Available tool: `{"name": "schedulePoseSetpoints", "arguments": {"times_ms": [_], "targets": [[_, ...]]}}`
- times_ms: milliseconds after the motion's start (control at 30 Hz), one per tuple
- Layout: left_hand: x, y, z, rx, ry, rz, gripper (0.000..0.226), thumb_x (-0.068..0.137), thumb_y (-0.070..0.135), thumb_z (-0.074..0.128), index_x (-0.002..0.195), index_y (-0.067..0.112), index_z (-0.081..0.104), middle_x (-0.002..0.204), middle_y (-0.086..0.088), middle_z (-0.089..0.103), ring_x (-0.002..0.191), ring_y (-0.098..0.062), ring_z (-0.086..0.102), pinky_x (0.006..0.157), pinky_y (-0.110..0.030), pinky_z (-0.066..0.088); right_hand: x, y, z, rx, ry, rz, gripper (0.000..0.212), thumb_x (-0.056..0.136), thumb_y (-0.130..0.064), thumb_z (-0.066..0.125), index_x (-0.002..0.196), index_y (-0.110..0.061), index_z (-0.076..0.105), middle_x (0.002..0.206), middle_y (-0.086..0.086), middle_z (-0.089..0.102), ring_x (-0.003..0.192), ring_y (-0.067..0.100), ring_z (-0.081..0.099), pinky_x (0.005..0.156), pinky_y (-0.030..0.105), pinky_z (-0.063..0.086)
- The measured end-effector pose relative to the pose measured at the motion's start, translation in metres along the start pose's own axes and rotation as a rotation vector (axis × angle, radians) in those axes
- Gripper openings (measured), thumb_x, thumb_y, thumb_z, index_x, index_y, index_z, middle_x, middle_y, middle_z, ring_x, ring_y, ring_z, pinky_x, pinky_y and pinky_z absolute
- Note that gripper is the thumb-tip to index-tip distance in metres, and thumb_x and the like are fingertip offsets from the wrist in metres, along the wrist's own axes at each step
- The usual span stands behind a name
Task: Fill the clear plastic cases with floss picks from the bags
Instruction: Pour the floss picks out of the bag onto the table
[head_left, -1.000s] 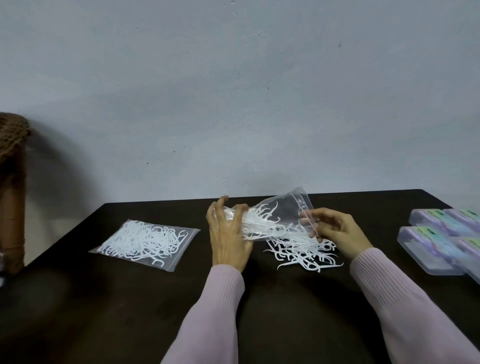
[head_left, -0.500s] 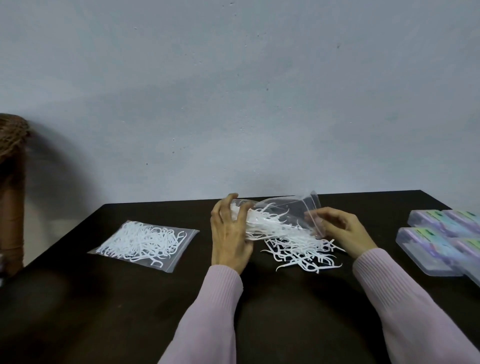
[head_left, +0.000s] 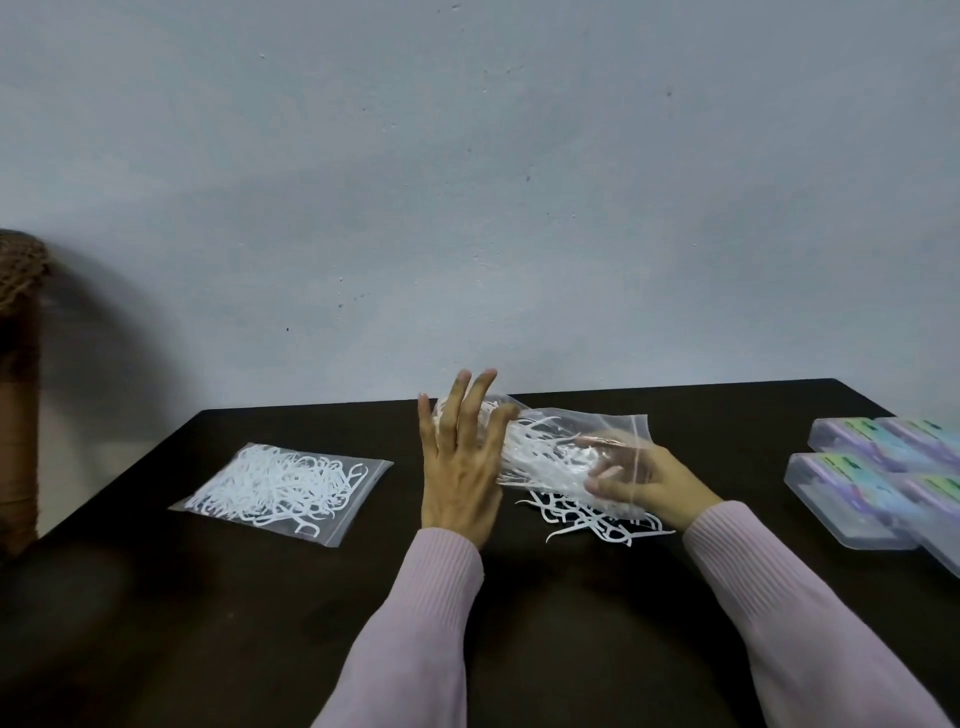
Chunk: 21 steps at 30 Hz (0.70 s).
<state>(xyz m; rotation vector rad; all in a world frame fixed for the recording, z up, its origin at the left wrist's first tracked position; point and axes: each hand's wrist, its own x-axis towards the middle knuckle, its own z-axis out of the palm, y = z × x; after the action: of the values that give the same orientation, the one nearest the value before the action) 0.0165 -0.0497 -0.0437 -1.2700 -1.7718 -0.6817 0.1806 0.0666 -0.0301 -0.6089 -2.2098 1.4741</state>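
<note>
A clear zip bag (head_left: 566, 423) of white floss picks lies tilted above the dark table (head_left: 208, 623), its mouth to the right. My left hand (head_left: 457, 467) is at the bag's closed end, fingers straight and spread against the plastic. At the mouth, my right hand (head_left: 644, 480) grips the bag, and its fingers show through the plastic. Under the bag sits a loose pile of floss picks (head_left: 587, 522). A second, full bag (head_left: 280, 488) lies flat at the left. Clear plastic cases (head_left: 852, 499) with coloured labels are grouped at the right edge.
A brown woven object (head_left: 18, 389) stands off the table's left end. A grey wall rises right behind the table's far edge.
My left hand's fingers have straightened and lifted from their curled grip on the bag's end. My right hand has gone further into the mouth. The bag has tipped lower.
</note>
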Motion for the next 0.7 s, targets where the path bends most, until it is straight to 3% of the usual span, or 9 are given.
{"name": "schedulePoseSetpoints", "arguments": {"times_ms": [67, 133, 200, 300, 433, 533, 700], "targets": [[-0.001, -0.002, 0.001, -0.002, 0.075, -0.043, 0.088, 0.042, -0.023, 0.068, 0.112, 0.024, 0.044, 0.145, -0.006, 0.020, 0.144, -0.020, -0.018, 0.112, -0.057, 0.000, -0.001, -0.001, 0.002, -0.001, -0.025, 0.009, 0.063, 0.061, -0.029, 0.080, 0.116, -0.031, 0.050, 0.101, 0.005, 0.060, 0.089, 0.015, 0.062, 0.064, 0.016, 0.051], [-0.001, -0.003, 0.002, -0.050, 0.132, -0.102, 0.089, 0.047, -0.026, 0.062, 0.115, 0.029, 0.045, 0.147, -0.003, 0.008, 0.143, -0.027, -0.018, 0.110, -0.064, 0.013, -0.001, 0.000, 0.004, 0.028, -0.026, 0.006, 0.069, 0.056, -0.027, 0.083, 0.116, -0.032, 0.049, 0.103, 0.006, 0.059, 0.085, 0.014, 0.062, 0.063, 0.017, 0.052], [-0.001, -0.002, 0.000, -0.112, 0.130, -0.154, 0.095, 0.051, -0.030, 0.059, 0.121, 0.033, 0.045, 0.149, -0.004, 0.000, 0.141, -0.040, -0.009, 0.102, -0.056, 0.029, -0.002, -0.002, 0.007, 0.088, -0.021, 0.003, 0.064, 0.062, -0.017, 0.079, 0.117, -0.031, 0.049, 0.105, 0.008, 0.058, 0.083, 0.015, 0.062, 0.063, 0.019, 0.053], [0.000, -0.003, -0.002, -0.178, 0.084, -0.187, 0.105, 0.049, -0.035, 0.061, 0.127, 0.034, 0.044, 0.148, -0.006, 0.008, 0.138, -0.042, 0.003, 0.097, -0.046, 0.029, -0.002, -0.001, 0.011, 0.124, -0.048, 0.002, 0.061, 0.070, -0.010, 0.075, 0.120, -0.030, 0.047, 0.110, 0.007, 0.054, 0.083, 0.016, 0.061, 0.062, 0.020, 0.054], [0.002, -0.002, -0.002, -0.166, 0.087, -0.148, 0.100, 0.045, -0.031, 0.069, 0.122, 0.029, 0.048, 0.145, -0.007, 0.015, 0.136, -0.038, 0.015, 0.098, -0.053, 0.038, -0.003, 0.002, 0.016, 0.146, -0.079, -0.011, 0.066, 0.064, -0.016, 0.076, 0.123, -0.026, 0.049, 0.114, 0.011, 0.055, 0.091, 0.016, 0.062, 0.070, 0.023, 0.056], [0.001, 0.001, -0.004, -0.173, 0.094, -0.174, 0.095, 0.045, -0.031, 0.068, 0.118, 0.026, 0.051, 0.143, -0.008, 0.018, 0.135, -0.037, 0.017, 0.092, -0.058, 0.047, -0.003, -0.001, 0.018, 0.109, -0.040, -0.010, 0.053, 0.068, -0.026, 0.072, 0.116, -0.034, 0.050, 0.112, 0.013, 0.056, 0.079, 0.013, 0.062, 0.062, 0.020, 0.054], [0.000, 0.005, -0.002, -0.167, 0.109, -0.137, 0.095, 0.043, -0.030, 0.070, 0.118, 0.026, 0.050, 0.141, -0.009, 0.021, 0.133, -0.037, 0.021, 0.097, -0.049, 0.039, -0.005, -0.006, 0.023, 0.101, -0.037, 0.002, 0.052, 0.069, -0.036, 0.066, 0.118, -0.036, 0.046, 0.112, -0.001, 0.053, 0.086, 0.008, 0.055, 0.061, 0.012, 0.047]]}}
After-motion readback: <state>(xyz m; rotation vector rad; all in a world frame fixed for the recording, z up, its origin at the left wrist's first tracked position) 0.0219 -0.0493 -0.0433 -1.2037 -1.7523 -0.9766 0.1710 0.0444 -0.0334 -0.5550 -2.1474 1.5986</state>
